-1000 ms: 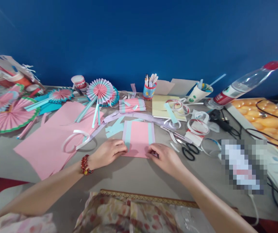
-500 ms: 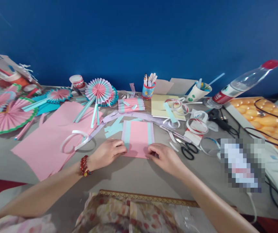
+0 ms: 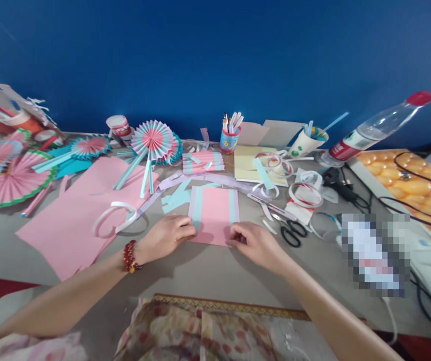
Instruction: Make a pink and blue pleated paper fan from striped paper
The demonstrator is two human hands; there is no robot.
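A pink sheet of paper (image 3: 215, 213) with light-blue and lilac strips down both sides lies flat on the table before me. My left hand (image 3: 168, 235), with a red bead bracelet (image 3: 131, 256) on its wrist, pinches the near left corner. At the near right corner, the curled fingers of my right hand (image 3: 256, 245) grip the paper's edge. Just beyond the sheet are light-blue paper scraps (image 3: 175, 198) and a pleated pink paper piece (image 3: 203, 163). Black-handled scissors (image 3: 293, 233) rest to the right of my right hand.
Large pink sheets (image 3: 76, 215) and finished paper fans (image 3: 153, 140) occupy the left. Behind stands a pen holder (image 3: 229, 139). Rolls of tape (image 3: 305, 194), a glue gun (image 3: 337, 183) and a tilted-looking plastic bottle (image 3: 373, 133) are at the right, with a cable near the table's edge.
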